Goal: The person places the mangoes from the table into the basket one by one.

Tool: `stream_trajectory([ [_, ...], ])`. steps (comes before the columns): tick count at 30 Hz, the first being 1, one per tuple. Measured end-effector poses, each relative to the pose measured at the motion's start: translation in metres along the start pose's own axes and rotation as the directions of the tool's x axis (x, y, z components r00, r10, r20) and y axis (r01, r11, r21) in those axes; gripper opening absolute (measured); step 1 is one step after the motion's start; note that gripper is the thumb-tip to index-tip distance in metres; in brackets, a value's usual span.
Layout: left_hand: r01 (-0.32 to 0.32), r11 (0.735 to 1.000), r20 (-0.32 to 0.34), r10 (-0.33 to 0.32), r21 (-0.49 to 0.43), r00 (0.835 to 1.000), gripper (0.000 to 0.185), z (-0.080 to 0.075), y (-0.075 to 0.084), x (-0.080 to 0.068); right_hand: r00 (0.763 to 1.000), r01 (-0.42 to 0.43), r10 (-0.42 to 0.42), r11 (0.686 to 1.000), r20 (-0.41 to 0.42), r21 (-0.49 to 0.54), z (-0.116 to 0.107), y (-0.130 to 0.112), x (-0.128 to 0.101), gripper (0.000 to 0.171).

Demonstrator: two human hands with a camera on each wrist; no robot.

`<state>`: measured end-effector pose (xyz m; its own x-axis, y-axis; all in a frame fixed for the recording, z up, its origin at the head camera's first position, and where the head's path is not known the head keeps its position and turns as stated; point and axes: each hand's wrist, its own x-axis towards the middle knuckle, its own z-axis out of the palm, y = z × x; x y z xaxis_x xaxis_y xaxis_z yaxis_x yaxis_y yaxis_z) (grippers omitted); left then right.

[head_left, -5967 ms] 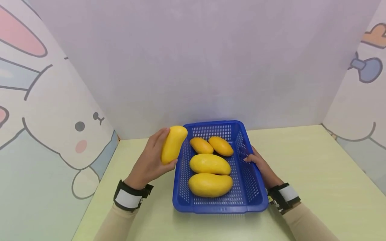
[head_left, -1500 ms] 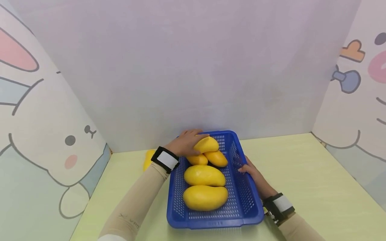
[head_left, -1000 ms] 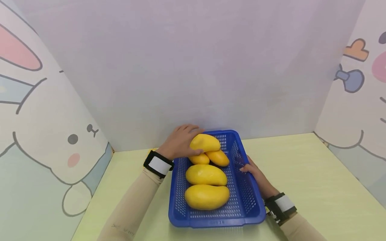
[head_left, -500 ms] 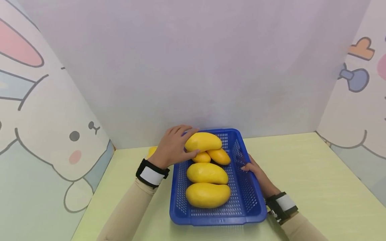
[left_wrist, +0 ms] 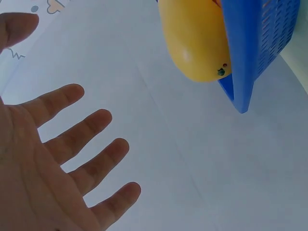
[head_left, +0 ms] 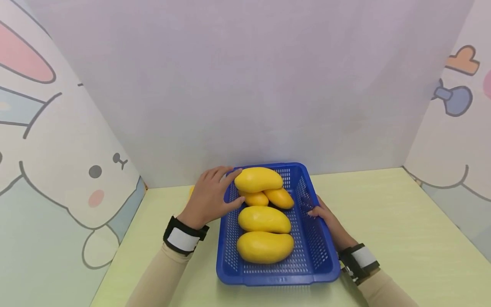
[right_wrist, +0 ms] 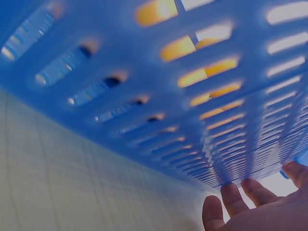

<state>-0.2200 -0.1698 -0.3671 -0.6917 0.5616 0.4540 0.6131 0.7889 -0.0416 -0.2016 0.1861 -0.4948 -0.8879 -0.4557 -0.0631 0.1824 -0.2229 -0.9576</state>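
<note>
In the head view a blue plastic basket [head_left: 281,279] holds several yellow mangoes. One big mango [head_left: 258,179] lies across two smaller orange-yellow mangoes [head_left: 279,198] at the far end. Two long mangoes, a middle one [head_left: 264,219] and a front one [head_left: 265,247], lie side by side nearer me. My left hand [head_left: 207,197] is beside the basket's left rim, fingers spread and holding nothing; the left wrist view shows a gap between its fingertips and the mango [left_wrist: 196,43]. My right hand [head_left: 333,225] grips the right rim, thumb over it, fingers against the outer wall.
Behind my left hand, a sliver of a yellow object [head_left: 191,190] shows on the pale green table [head_left: 391,230]. A plain light wall [head_left: 249,106] rises close behind the basket. Cartoon-printed panels [head_left: 57,170] stand on both sides.
The left hand held a yellow mango left of the basket earlier. Later it touched the top mango at the far end, then let go and drew back left. The right hand kept its grip.
</note>
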Motion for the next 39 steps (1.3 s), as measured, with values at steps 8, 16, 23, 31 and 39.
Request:
stream_trajectory([
  [8, 0.053, 0.998, 0.0, -0.053, -0.022, 0.999, 0.07, 0.002, -0.002, -0.022, 1.0, -0.004, 0.004, 1.0, 0.006, 0.001, 0.0, -0.001, 0.0, 0.075],
  [16, 0.122, 0.991, -0.019, -0.123, -0.059, 0.992, 0.067, 0.002, -0.003, -0.041, 1.0, 0.009, -0.009, 1.0, 0.02, -0.001, 0.0, -0.002, 0.0, 0.073],
  [23, 0.162, 0.986, -0.04, -0.163, -0.041, 0.986, 0.067, 0.005, -0.005, -0.056, 1.0, 0.003, -0.003, 1.0, 0.025, 0.008, 0.001, -0.002, 0.0, 0.073],
  [31, 0.232, 0.969, -0.035, -0.235, -0.079, 0.971, 0.067, 0.01, -0.007, -0.075, 1.0, -0.008, 0.008, 1.0, 0.028, 0.003, 0.0, 0.0, 0.001, 0.073],
  [39, 0.245, 0.967, -0.036, -0.248, -0.068, 0.968, 0.066, 0.012, -0.011, -0.076, 0.999, 0.012, -0.012, 1.0, 0.042, -0.007, -0.002, -0.001, -0.001, 0.073],
])
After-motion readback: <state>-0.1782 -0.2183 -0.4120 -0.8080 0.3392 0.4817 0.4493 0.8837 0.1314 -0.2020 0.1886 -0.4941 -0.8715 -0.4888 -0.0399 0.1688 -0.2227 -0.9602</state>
